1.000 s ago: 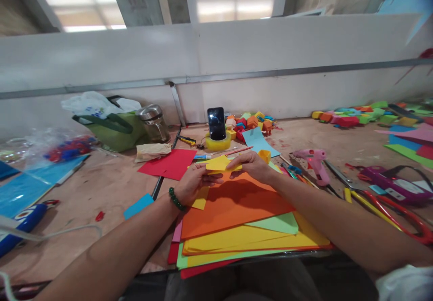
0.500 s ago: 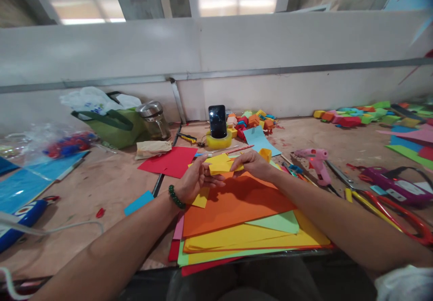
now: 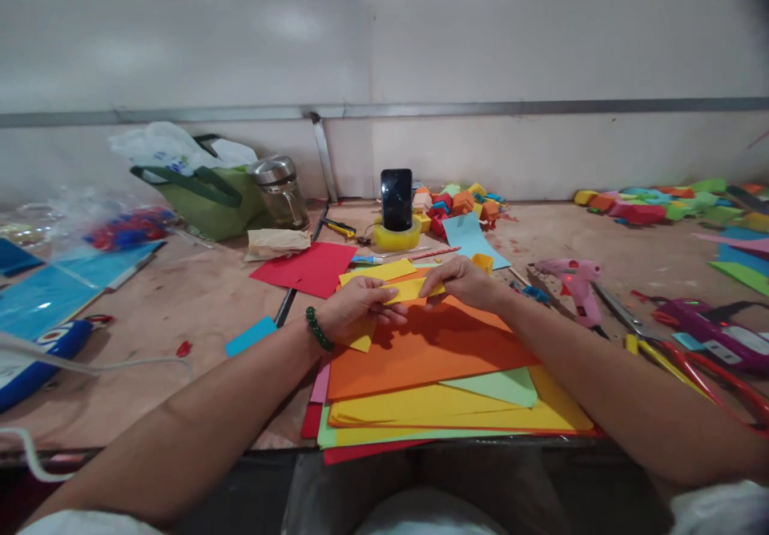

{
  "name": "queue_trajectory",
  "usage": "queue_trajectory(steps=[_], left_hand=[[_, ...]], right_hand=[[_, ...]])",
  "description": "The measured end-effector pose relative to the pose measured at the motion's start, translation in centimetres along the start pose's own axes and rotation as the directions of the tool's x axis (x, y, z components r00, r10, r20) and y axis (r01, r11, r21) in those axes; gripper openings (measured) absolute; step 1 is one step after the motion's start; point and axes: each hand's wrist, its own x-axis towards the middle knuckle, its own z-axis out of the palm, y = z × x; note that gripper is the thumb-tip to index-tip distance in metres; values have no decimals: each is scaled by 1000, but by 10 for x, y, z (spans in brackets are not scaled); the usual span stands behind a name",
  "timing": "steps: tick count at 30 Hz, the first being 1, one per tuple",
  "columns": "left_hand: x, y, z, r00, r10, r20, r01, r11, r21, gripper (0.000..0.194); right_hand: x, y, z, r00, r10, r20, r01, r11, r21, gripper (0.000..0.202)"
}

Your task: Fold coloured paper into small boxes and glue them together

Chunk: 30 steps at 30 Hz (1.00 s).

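Observation:
My left hand (image 3: 362,308), with a green bead bracelet at the wrist, pinches one end of a small yellow paper piece (image 3: 408,290). The other end is between the thumb and fingers of my right hand (image 3: 461,285). Both hands hold the piece just above a stack of coloured sheets, whose top is an orange sheet (image 3: 420,351). Beyond the left fingers lies a yellow strip (image 3: 384,271), and another yellow scrap (image 3: 362,335) shows partly under that hand. A small folded yellow shape (image 3: 482,263) sits just behind my right hand.
Right of the stack are a pink glue gun (image 3: 573,283), red-and-yellow-handled scissors (image 3: 678,363) and a purple device (image 3: 714,331). A phone (image 3: 396,199) leans upright in a yellow tape roll (image 3: 396,235). Folded paper pieces (image 3: 462,201) are heaped behind. A green bag (image 3: 210,207) and glass jar (image 3: 282,192) stand left.
The yellow piece, earlier spread wider with flaps showing, now appears as a narrower strip between my hands. The camera view has tilted downward a little.

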Motion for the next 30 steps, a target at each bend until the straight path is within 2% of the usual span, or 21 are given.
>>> queue_trajectory(steps=[2, 4, 8, 12, 19, 23, 25, 30], left_hand=[[-1, 0, 0, 999, 4, 34, -5, 1000, 30, 15], [-2, 0, 1, 998, 42, 52, -44, 998, 42, 24], [-1, -2, 2, 983, 183, 4, -183, 983, 29, 44], [-1, -2, 3, 967, 256, -9, -255, 966, 39, 42], [-5, 3, 3, 986, 165, -23, -166, 986, -14, 21], [-2, 2, 1, 996, 86, -8, -87, 993, -84, 28], [0, 0, 1, 999, 52, -10, -52, 998, -43, 32], [0, -4, 1, 998, 54, 23, -55, 996, 64, 25]], right_hand=[[0, 0, 1, 1000, 17, -11, -17, 1000, 4, 23], [0, 0, 3, 998, 36, -43, -35, 999, 30, 22], [1, 1, 4, 989, 84, -119, -72, 993, 98, 19], [2, 1, 4, 981, 96, -167, -73, 987, 140, 14], [2, -2, 6, 983, 116, -141, -92, 982, 167, 7], [3, 0, 6, 988, 94, -124, -78, 988, 131, 7], [3, 1, 5, 991, 93, -96, -83, 991, 108, 9], [0, 0, 6, 997, 76, -9, -75, 995, 73, 11]])
